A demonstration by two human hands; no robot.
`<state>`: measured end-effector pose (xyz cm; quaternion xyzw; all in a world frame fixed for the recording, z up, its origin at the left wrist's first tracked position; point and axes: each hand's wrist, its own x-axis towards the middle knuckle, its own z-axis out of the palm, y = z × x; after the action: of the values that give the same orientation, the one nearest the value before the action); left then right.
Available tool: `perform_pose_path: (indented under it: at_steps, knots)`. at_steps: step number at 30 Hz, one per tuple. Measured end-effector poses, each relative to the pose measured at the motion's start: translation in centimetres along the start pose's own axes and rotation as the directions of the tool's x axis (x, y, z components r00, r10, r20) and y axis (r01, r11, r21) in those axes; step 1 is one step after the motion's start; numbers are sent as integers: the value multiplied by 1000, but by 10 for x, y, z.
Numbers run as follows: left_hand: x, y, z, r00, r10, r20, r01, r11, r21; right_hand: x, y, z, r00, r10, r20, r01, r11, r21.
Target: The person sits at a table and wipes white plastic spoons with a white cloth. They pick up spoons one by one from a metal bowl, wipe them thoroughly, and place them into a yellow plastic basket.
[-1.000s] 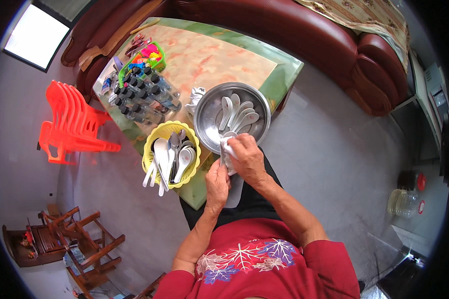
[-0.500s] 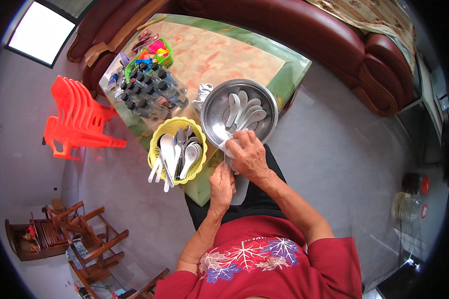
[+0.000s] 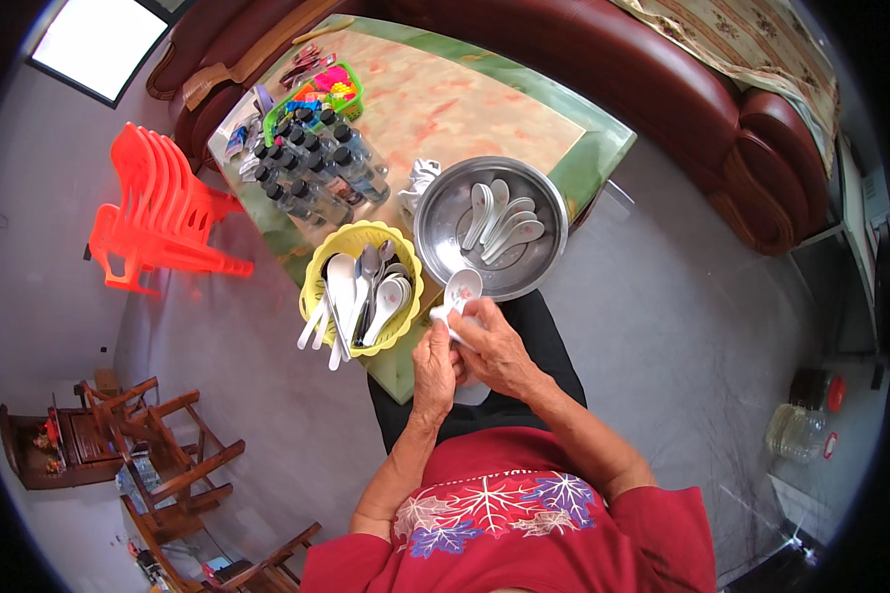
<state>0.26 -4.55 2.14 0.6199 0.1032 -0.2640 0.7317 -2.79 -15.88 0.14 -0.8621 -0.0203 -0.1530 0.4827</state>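
Note:
Just in front of the steel basin, a white soup spoon (image 3: pixel 464 286) with a small red mark points its bowl away from me. My left hand (image 3: pixel 435 374) is closed around its lower end. My right hand (image 3: pixel 494 348) pinches a white cloth (image 3: pixel 443 318) against the spoon's handle; the fingers cover most of the handle. Several white soup spoons (image 3: pixel 502 223) lie together inside the steel basin (image 3: pixel 431 259). To its left, a yellow scalloped basket (image 3: pixel 311 267) holds white ladles, metal spoons and more white soup spoons.
Dark-capped clear bottles (image 3: pixel 316 168) stand clustered on the marble-topped table (image 3: pixel 455 94), beside a green basket (image 3: pixel 354 105) of colourful items. A crumpled white cloth (image 3: pixel 421 178) lies by the basin. Red plastic chairs (image 3: pixel 163 212) are stacked at left; a maroon sofa (image 3: pixel 623 69) runs behind.
The spoon's bowl now shows clear above my hands, where cloth and fingers covered it before. My right hand has slid down from the basin's rim toward the handle, closer to my left.

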Motion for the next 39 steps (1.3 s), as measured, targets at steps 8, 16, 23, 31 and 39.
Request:
perform_pose_path:
  at_steps: [8,16,23,31,39]
  knots:
    - [-7,-4,-10,997,77,31,-80,991,107,16,-11,-5,960,-272,-72,242,930,-278]
    - [-15,-2,-1,993,33,117,-20,994,-104,38,-6,3,877,-208,-433,-15,889,-458]
    - [-9,-14,-15,992,121,28,-122,992,21,10,-20,10,983,-49,-178,24,990,-142]
    - [-8,-20,-13,966,247,80,-257,951,172,29,-22,-7,895,-439,-79,331,773,-541]
    - [-3,-29,-14,846,496,198,-526,712,465,53,14,-31,984,-19,177,64,965,-254]
